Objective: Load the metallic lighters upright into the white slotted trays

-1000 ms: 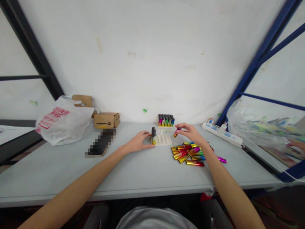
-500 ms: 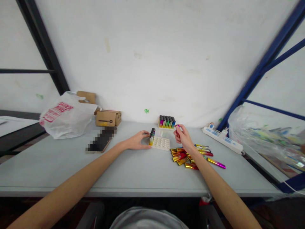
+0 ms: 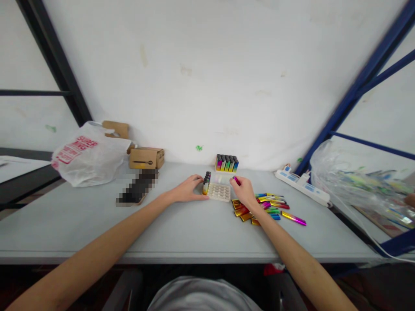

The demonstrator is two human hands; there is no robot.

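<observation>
A white tray (image 3: 220, 192) with rows of round hollows lies on the table in front of me. A single row of lighters (image 3: 206, 183) with dark tops stands upright along its left edge. My left hand (image 3: 188, 189) curves around that left side, its thumb at the tray's front corner and its fingers near the back lighter. Just right of the tray, my right hand (image 3: 244, 190) is closed on a shiny purple lighter (image 3: 237, 180), mostly hidden by the fingers. Beneath and beside my right forearm spreads a loose pile of shiny, multicoloured lighters (image 3: 241, 211).
A filled block of upright lighters (image 3: 227, 163) stands by the wall. A white power strip (image 3: 303, 186) lies at the right, near clear plastic wrapping (image 3: 353, 177). On the left are a plastic bag (image 3: 94, 157), a cardboard box (image 3: 146, 158) and a partly blurred phone (image 3: 139, 190).
My right hand has moved left and slightly down toward the tray with the purple lighter. My left hand stays at the tray's left side.
</observation>
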